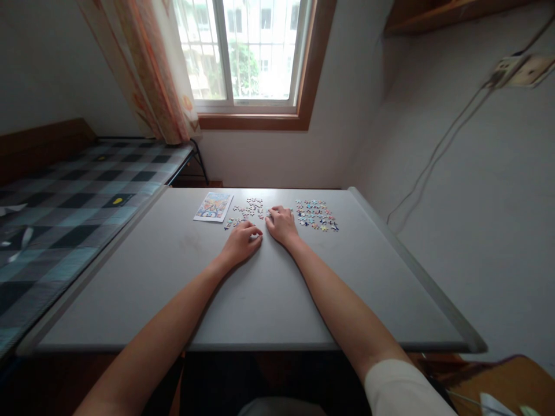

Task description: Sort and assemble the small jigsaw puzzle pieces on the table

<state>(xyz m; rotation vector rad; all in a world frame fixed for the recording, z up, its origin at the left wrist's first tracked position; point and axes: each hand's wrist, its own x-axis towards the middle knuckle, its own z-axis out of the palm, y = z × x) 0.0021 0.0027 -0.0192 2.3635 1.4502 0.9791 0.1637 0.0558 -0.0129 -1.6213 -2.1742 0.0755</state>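
Note:
Small jigsaw puzzle pieces lie in two groups near the far side of the table. Loosely spread pieces (pixel 249 211) make up the left group, and denser rows of colourful pieces (pixel 316 215) the right one. My left hand (pixel 243 241) rests on the table just in front of the left group, fingers loosely curled, thumb apart, nothing visible in it. Between the groups, my right hand (pixel 281 224) is bent down with its fingertips together at a small puzzle piece (pixel 267 214), partly hidden by the fingers. More pieces are partly covered behind that hand.
A printed picture sheet (pixel 213 207) lies left of the pieces on the white table (pixel 173 289). Left of the table stands a bed (pixel 87 190) with a checked cover. Beyond are a curtain and window. A cable (pixel 427 167) hangs along the right wall.

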